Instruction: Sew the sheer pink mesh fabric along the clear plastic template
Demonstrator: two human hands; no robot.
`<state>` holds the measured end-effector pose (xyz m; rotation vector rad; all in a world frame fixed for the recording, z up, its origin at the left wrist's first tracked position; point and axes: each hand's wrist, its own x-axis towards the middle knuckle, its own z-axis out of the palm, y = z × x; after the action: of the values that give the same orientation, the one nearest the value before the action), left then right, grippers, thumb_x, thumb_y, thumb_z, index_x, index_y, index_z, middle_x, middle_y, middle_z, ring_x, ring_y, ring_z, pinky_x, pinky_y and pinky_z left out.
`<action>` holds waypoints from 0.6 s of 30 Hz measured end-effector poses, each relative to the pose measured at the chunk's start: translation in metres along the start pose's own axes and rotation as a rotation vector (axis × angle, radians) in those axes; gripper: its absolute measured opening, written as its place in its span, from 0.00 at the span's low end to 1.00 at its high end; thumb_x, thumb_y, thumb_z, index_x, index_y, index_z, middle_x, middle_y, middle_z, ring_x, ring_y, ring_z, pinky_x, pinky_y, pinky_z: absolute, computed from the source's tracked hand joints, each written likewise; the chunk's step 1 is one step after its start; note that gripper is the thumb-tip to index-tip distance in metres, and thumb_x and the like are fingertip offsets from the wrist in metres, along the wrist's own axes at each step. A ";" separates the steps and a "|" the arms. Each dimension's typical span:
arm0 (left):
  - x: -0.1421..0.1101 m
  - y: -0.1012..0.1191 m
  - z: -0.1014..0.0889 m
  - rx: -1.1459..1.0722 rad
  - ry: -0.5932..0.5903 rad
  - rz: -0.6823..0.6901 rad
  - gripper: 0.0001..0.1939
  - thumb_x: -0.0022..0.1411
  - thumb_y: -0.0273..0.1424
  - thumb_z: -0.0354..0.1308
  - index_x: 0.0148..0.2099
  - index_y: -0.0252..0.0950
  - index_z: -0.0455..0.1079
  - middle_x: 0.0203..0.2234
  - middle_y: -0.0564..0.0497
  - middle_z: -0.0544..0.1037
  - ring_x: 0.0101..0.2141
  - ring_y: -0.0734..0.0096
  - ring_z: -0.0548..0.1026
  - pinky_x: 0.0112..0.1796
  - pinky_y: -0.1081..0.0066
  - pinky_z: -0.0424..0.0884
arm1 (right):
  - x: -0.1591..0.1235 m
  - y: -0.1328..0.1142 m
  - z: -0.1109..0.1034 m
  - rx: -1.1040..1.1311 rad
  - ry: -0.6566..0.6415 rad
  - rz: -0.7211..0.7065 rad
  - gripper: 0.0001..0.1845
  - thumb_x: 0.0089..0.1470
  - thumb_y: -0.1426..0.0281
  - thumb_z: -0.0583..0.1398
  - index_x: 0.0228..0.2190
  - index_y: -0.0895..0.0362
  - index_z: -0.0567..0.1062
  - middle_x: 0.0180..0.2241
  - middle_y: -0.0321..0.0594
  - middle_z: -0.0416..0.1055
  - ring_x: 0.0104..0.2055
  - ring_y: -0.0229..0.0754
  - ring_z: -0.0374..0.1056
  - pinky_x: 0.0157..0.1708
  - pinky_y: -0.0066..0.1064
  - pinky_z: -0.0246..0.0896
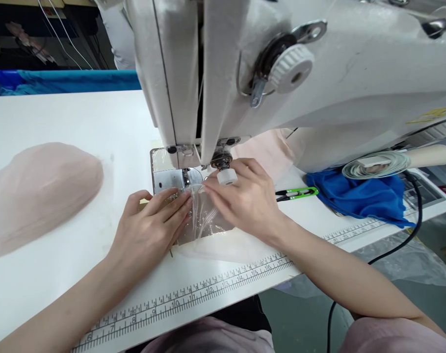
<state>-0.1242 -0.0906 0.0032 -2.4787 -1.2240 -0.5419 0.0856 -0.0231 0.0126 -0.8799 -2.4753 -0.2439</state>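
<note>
My left hand point(149, 228) lies flat with fingers stretched out, pressing a sheer pale pink fabric point(208, 235) onto the sewing machine bed point(164, 179). My right hand point(245, 198) rests on the same fabric just right of the presser foot point(188, 179), fingers extended and close together, their tips pinching the fabric edge near the needle. The white sewing machine point(318, 73) rises over both hands and partly hides the needle area.
A heap of pale pink sheer fabric point(39, 191) lies at the left on the white table point(79, 122). Green thread snips point(298, 193), a blue cloth point(358, 193) and a roll of tape point(377, 164) sit at the right. A ruler strip point(193, 294) runs along the front edge. A black cable point(410, 230) hangs right.
</note>
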 end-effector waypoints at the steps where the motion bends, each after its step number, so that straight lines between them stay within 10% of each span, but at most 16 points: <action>1: 0.000 0.000 0.000 0.004 0.002 0.002 0.12 0.69 0.24 0.54 0.52 0.38 0.70 0.49 0.51 0.80 0.50 0.57 0.77 0.42 0.57 0.63 | -0.001 -0.003 -0.001 0.035 0.007 -0.036 0.15 0.65 0.71 0.53 0.38 0.57 0.81 0.37 0.38 0.81 0.42 0.45 0.71 0.48 0.41 0.60; 18: 0.003 0.010 0.001 0.085 -0.042 -0.085 0.17 0.70 0.30 0.53 0.60 0.36 0.65 0.49 0.45 0.79 0.52 0.53 0.75 0.42 0.55 0.64 | -0.003 -0.008 0.011 0.012 -0.147 -0.051 0.18 0.67 0.71 0.51 0.47 0.61 0.78 0.50 0.44 0.77 0.56 0.48 0.67 0.56 0.44 0.55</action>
<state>-0.1145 -0.0937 0.0026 -2.3876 -1.3457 -0.4515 0.0782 -0.0277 0.0020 -0.8580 -2.6343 -0.1873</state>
